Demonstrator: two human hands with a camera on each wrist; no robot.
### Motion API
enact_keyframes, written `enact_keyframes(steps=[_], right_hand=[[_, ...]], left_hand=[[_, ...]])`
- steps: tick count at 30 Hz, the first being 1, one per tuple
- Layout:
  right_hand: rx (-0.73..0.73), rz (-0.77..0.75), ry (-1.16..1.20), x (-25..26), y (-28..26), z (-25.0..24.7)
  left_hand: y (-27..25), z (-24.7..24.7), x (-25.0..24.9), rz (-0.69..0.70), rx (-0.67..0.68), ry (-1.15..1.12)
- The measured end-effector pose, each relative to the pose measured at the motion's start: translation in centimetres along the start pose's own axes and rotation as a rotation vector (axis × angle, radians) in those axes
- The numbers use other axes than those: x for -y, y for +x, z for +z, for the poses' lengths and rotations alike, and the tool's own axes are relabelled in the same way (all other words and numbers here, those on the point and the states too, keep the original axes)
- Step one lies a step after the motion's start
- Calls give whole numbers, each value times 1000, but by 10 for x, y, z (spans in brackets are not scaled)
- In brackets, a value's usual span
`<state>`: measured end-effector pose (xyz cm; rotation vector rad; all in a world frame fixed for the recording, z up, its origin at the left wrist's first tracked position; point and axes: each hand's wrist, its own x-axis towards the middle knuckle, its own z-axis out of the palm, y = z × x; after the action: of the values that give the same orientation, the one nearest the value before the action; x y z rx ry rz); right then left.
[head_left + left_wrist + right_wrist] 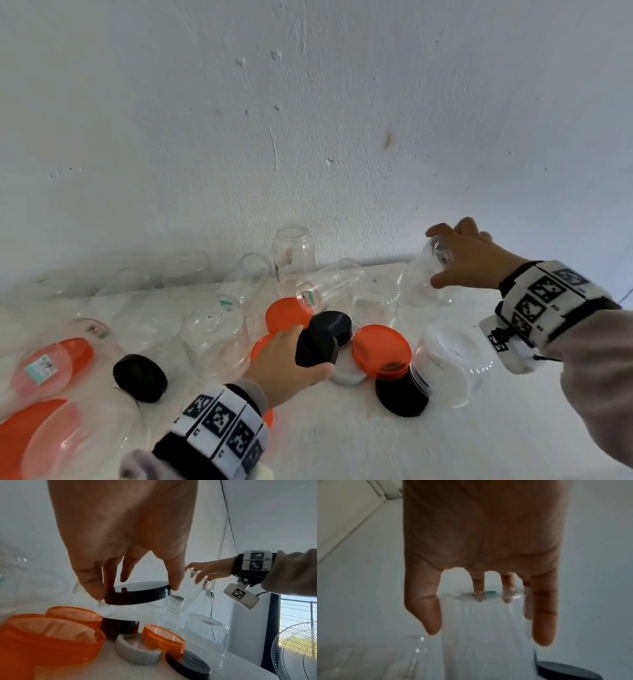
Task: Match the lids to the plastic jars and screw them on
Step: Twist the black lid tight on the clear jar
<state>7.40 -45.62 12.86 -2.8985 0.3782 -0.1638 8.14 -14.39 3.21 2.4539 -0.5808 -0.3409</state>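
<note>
My left hand (pixel 308 353) pinches a black lid (pixel 318 346) by its rim and holds it just above the pile of lids; the left wrist view shows the same black lid (pixel 137 595) between thumb and fingers. Far right, near the wall, my right hand (pixel 434 257) grips a clear plastic jar (pixel 424 287) from above, its mouth pointing down. In the right wrist view my fingers (pixel 542 615) wrap the clear jar (pixel 481 628) around its base. Several clear jars lie or stand across the white table (pixel 325 438).
Orange lids (pixel 382 347), more black lids (pixel 337 325) and a grey-white lid (pixel 346 375) crowd the middle. A big clear jar (pixel 455 359) lies right of them. Orange-lidded jars (pixel 51 363) are at the left. A fan (pixel 295 649) stands beyond the table's right end.
</note>
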Motion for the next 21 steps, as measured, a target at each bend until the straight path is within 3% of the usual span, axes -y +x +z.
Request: enact_keyframes(steps=[7, 11, 15, 21], right_hand=[[-239, -82, 253, 29, -53, -15], [-228, -51, 412, 42, -72, -2], [-98, 55, 591, 56, -83, 25], [469, 113, 924, 79, -99, 68]], left_hand=[[-23, -39, 1, 21, -137, -194], [-26, -58, 8, -12, -224, -287], [-32, -72, 10, -26, -293, -354], [-39, -83, 15, -33, -340, -390]])
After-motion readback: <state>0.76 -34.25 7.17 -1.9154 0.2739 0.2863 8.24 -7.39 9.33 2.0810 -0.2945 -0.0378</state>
